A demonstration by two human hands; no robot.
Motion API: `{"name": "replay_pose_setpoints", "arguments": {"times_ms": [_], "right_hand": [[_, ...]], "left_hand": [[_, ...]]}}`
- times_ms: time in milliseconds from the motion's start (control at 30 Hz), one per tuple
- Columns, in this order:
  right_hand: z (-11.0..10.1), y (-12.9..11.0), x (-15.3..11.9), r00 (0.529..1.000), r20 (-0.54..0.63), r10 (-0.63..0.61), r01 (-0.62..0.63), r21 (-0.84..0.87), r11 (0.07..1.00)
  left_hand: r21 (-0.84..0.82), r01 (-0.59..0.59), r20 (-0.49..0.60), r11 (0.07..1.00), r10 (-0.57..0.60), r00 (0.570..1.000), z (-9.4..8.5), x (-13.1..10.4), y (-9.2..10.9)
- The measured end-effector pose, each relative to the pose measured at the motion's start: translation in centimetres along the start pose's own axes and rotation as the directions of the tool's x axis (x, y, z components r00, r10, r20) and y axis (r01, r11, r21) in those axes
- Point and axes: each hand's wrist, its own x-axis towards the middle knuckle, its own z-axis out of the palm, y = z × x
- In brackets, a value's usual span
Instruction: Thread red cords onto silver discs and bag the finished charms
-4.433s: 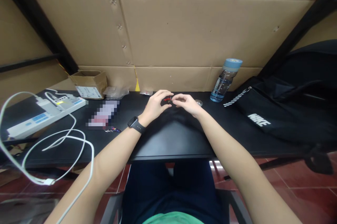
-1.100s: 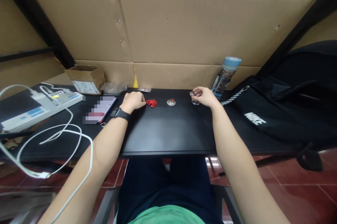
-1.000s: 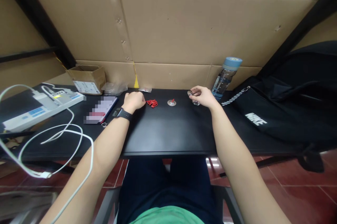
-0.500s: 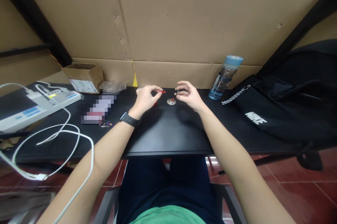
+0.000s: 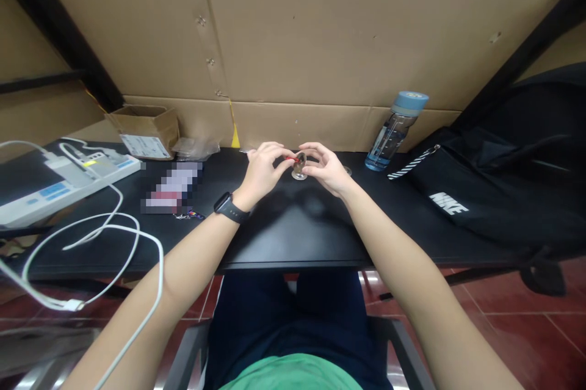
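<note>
My left hand pinches a red cord between thumb and fingertips. The cord runs to a small round metal disc, like a finger cymbal, which stands tilted between both hands. My right hand grips this disc at its edge with thumb and fingers. Just below it, a shiny round metal rim shows close to the table; whether it is a separate disc, I cannot tell. Another metal disc lies behind my right hand, mostly hidden.
A blue-lidded water bottle and a black bag stand at the right. Leftward are a blurred flat item, clear plastic wrap, a small cardboard box, and a power strip with a looping white cable. Cardboard backs the black table.
My hands have come together over the table's middle. A tilted metal disc now shows between them, in my right fingers. Another disc has come into sight behind my right hand.
</note>
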Motion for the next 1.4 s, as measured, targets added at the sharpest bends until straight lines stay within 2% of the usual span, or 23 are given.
{"name": "replay_pose_setpoints", "arguments": {"times_ms": [433,633,867,1100,1400], "right_hand": [[-0.2,0.3,0.0,1.000,0.025,-0.016,0.017,-0.034,0.999],[-0.3,0.2,0.0,1.000,0.021,-0.013,0.015,-0.059,0.998],[-0.1,-0.1,-0.2,0.999,0.042,-0.002,0.002,-0.010,1.000],[-0.1,0.1,-0.1,0.999,0.048,-0.009,0.010,-0.019,1.000],[0.1,0.2,-0.2,0.999,0.044,0.000,0.002,-0.035,0.999]], "left_hand": [[0.003,-0.035,0.023,0.999,0.035,0.999,0.8,-0.6,-0.1],[0.026,-0.011,-0.004,1.000,0.011,1.000,1.0,-0.6,-0.2],[0.042,0.010,-0.020,0.999,-0.009,1.000,1.0,-0.5,-0.2],[0.077,-0.033,-0.018,0.996,0.034,0.999,1.2,-0.6,-0.5],[0.114,-0.006,-0.042,0.994,0.011,0.999,1.2,-0.7,-0.2]]}}
